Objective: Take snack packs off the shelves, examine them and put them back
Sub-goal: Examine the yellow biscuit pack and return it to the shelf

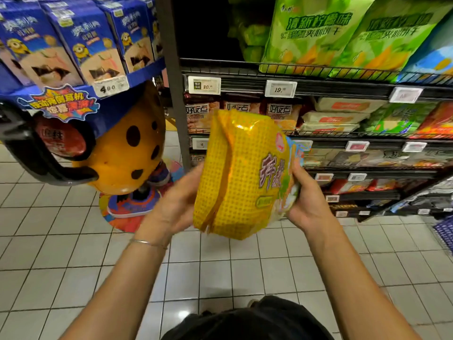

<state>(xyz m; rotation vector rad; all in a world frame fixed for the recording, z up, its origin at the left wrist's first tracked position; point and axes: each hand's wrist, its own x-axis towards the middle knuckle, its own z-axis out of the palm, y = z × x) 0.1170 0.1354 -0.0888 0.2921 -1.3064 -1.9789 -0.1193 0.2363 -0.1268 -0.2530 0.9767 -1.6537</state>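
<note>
Ahead of my fingers and to their right stands the dark metal shelving (318, 84), its tiers running away from me, white price tags clipped along the front rails. On its top tier, above my fingers, lean big green packs (316, 33) with lemon-yellow pictures. One tier lower, just beyond my fingers, sit brown-and-white packs (201, 114) and flat pale ones stacked to their right. Up to the left of my fingers hangs a blue display (73, 45) filled with blue boxes showing yellow cartoon figures, and below it a large orange figure (127, 148) with dark spots stands on the white tiled floor (49, 241).

Between my two hands, clear of every shelf, I hold the yellow snack pack (235, 175), its checkered back turned leftward and its printed front facing right. My left hand (176, 207) cups the pack's left side and lower edge; its fingers lie behind the pack, so I cannot tell how they are set. My right hand (306, 200) clasps the right edge, thumb pressed on the printed face, fingers wrapped behind. A thin bracelet (147, 242) circles my left wrist.
</note>
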